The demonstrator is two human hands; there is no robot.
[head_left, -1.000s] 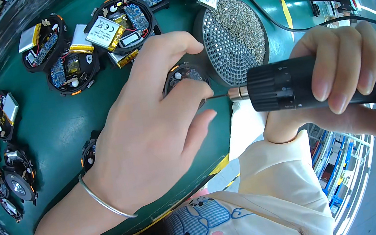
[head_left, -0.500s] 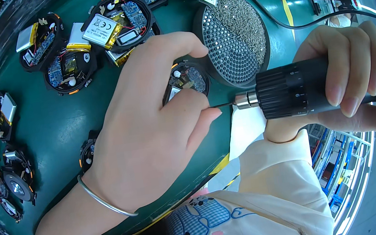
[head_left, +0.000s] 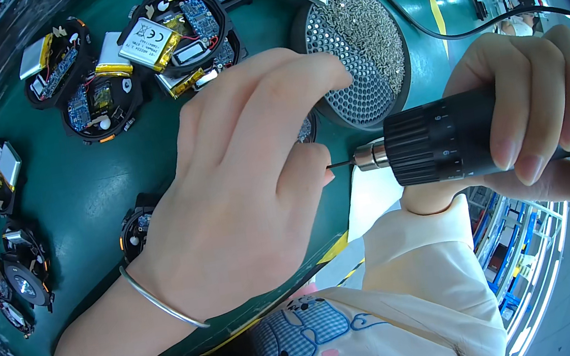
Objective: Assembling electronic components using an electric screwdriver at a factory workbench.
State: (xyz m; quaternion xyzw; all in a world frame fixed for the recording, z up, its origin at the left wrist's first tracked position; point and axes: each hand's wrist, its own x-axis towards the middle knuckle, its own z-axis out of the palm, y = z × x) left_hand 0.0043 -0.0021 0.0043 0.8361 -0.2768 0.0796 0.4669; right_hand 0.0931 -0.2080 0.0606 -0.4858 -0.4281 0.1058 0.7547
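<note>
The green worktop (head_left: 84,199) spreads out in front of the person. The left hand (head_left: 248,176) arches palm down over it, having shifted a little toward the round screw tray (head_left: 365,97) in the last half second. One long finger now stretches over the perforated side of the tray, while the forefinger and thumb lie close together by the screwdriver's tip; I cannot tell whether they pinch anything. The right hand (head_left: 530,107) wraps firmly around a black electric screwdriver (head_left: 433,142), held level and pointing left.

Between the fingers and the tray shows only a sliver of one round black device housing (head_left: 306,131); half a second ago far more of it was in sight. To me that means the work at this instant is at the fingertips, though the covering hand hides whether the bit touches the housing.

More uncovered housings (head_left: 102,105) with circuit boards lie toward the upper left, and a silver pouch battery (head_left: 150,44) rests on one of them. Beside the tray's near edge sits a white sheet (head_left: 373,195). The thin driver bit (head_left: 341,164) ends at the left fingertips. Smallest of all are the loose screws (head_left: 370,31), heaped across the tray's right side.
</note>
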